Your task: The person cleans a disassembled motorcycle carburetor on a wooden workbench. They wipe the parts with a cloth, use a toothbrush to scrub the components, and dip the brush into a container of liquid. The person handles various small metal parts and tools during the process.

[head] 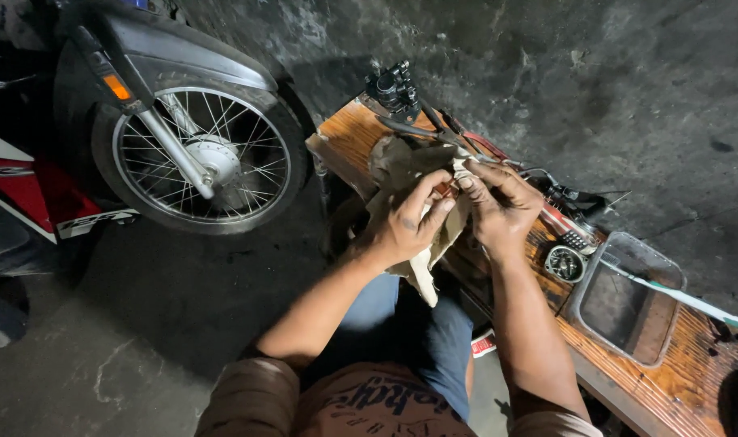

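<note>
— Both hands are on the job, then? How far along does it look?

— Midway, I'd judge. The left hand [409, 226] is closed around a dirty beige rag [401, 174], thumb and fingers pinching the cloth. The right hand [502, 206] is closed too, its fingertips pressed into the same rag where the two hands meet. Some small part seems to be wrapped in there, but the cloth hides it, so I cannot tell what it is.

— So where is the rag exactly?

— Held up between the hands, above the near edge of the wooden bench [676, 380], with its loose end hanging down towards the person's blue-clad knee. It looks like wiping in progress: nothing has been set down clean that I can make out.

— And what's left on the bench?

— A black brake caliper [395, 87] at the far end, and long-handled pliers [433, 129] lying just behind the rag. Neither is being touched.

— Any containers?

— One metal tray [664, 267], rectangular with rounded corners, at the right of the bench. It looks empty apart from a dark, grimy bottom; a thin pale-green rod [692, 299] lies across its rim. Just beside its left corner sits a small round metal part [564, 263].

— Anything else about?

— A motorbike's front wheel [203, 158] stands on the concrete floor, well apart from the hands.
</note>
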